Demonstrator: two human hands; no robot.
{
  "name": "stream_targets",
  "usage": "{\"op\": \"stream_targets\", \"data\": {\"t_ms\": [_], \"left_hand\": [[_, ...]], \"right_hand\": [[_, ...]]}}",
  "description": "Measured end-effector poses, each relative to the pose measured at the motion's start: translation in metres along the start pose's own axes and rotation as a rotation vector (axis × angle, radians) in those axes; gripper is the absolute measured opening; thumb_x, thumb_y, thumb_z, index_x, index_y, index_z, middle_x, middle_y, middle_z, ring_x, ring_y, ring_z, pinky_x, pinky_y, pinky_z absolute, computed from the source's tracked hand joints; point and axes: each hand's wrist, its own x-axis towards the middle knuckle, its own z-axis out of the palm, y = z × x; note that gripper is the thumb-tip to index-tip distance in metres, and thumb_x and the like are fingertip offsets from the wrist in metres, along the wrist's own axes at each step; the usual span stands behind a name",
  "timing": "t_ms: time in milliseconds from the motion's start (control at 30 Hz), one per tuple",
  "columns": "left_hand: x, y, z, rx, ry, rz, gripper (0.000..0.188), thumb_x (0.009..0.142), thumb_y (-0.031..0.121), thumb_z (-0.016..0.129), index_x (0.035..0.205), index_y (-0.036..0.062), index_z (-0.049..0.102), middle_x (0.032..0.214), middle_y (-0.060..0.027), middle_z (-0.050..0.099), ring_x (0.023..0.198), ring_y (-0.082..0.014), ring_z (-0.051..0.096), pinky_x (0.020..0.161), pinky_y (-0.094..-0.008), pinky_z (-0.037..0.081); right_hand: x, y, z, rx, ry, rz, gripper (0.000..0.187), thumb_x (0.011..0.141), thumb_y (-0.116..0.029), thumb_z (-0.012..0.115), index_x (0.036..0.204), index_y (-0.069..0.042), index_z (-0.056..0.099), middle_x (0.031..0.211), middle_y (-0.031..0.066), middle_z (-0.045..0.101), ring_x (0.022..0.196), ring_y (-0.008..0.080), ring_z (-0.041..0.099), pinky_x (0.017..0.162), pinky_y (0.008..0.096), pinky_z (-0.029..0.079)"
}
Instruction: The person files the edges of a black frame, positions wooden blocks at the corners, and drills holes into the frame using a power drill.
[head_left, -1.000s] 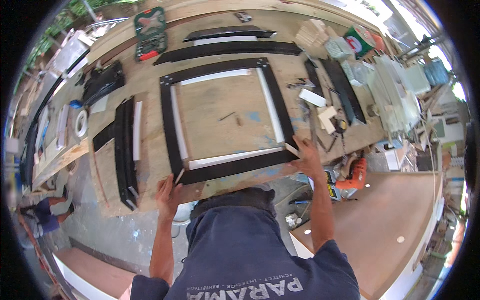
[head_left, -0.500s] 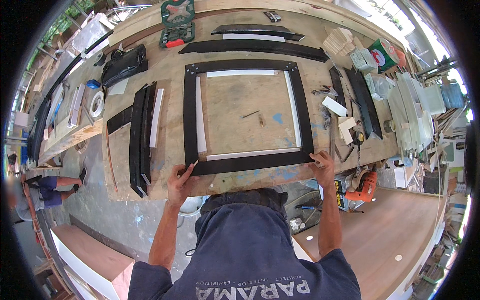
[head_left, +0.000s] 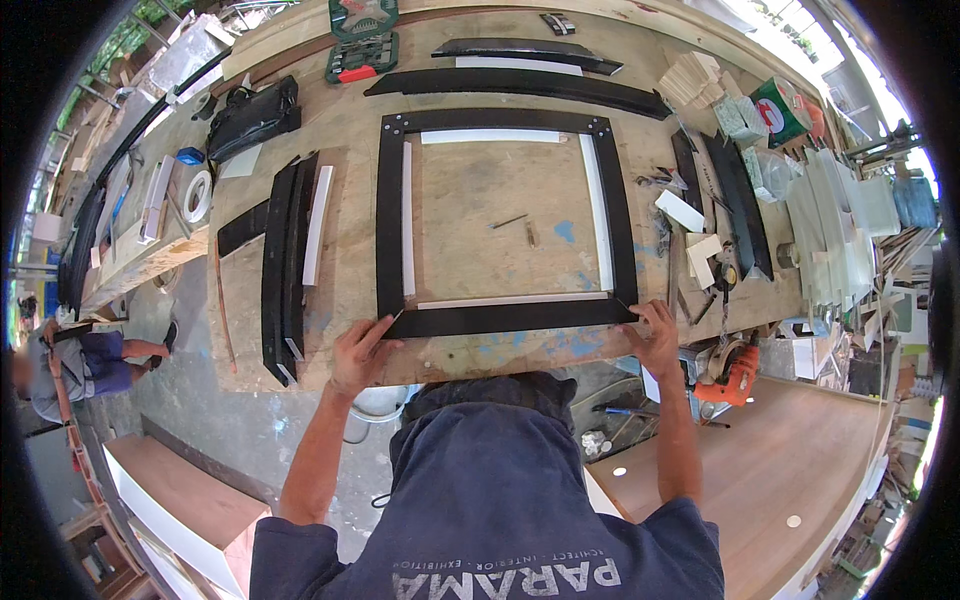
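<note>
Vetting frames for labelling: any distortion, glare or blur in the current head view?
Head view: far edge of the pale wooden workbench bows; upper right burns out to white. Head view centre: black rectangular frame, bare left hand and bare right hand look fairly sharp.

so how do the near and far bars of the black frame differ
The far bar shows small pale dots at its corners; the near bar shows none.
The near bar has the left hand and right hand at its ends; no hand is at the far bar.
Both are black and straight-sided, with a white strip along the inner side.
</note>
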Motion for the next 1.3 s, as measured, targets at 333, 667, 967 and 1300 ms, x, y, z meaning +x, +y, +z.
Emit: {"op": "stream_targets", "data": {"t_ms": [333,667,967,1300], "left_hand": [[0.038,-0.012,-0.018,0.144,-0.336,0.084,0.097,0.081,0.043,0.08,0.157,0.0032,0.037,0.165,-0.0242,0.03,0.153,-0.04,0.03,0.116,-0.0512,0.037],[0.023,-0.025,-0.003,0.099,-0.168,0.223,0.074,0.083,0.032,0.08,0.139,-0.0087,0.056,0.153,-0.0256,0.048,0.147,-0.0396,0.042,0.111,-0.0504,0.043],[0.047,-0.017,-0.053,0.061,-0.445,0.157,0.082,0.075,0.03,0.086,0.148,0.01,0.054,0.162,-0.0116,0.041,0.151,-0.0327,0.036,0.113,-0.0487,0.041],[0.092,-0.046,-0.042,0.325,-0.76,0.579,0.08,0.083,0.046,0.074,0.153,0.019,0.047,0.167,0.002,0.033,0.157,-0.0253,0.023,0.123,-0.0512,0.032]], "right_hand": [[0.013,0.006,0.003,-0.256,-0.168,-0.065,0.095,0.074,-0.024,0.087,0.156,-0.005,0.041,0.154,0.0229,0.046,0.139,0.0439,0.043,0.117,0.0489,0.037],[0.006,0.022,0.014,-0.197,-0.011,-0.203,0.091,0.071,-0.021,0.088,0.151,-0.004,0.048,0.147,0.0219,0.055,0.134,0.0432,0.049,0.112,0.0484,0.042],[0.018,-0.017,0.0,-0.289,0.021,-0.162,0.087,0.066,-0.021,0.091,0.145,-0.01,0.057,0.154,0.0168,0.05,0.14,0.0385,0.045,0.112,0.0505,0.04],[0.049,-0.134,0.073,-0.15,-0.23,-0.381,0.076,0.081,-0.036,0.08,0.144,-0.004,0.052,0.14,0.0142,0.053,0.133,0.0358,0.048,0.112,0.0493,0.038]]}}
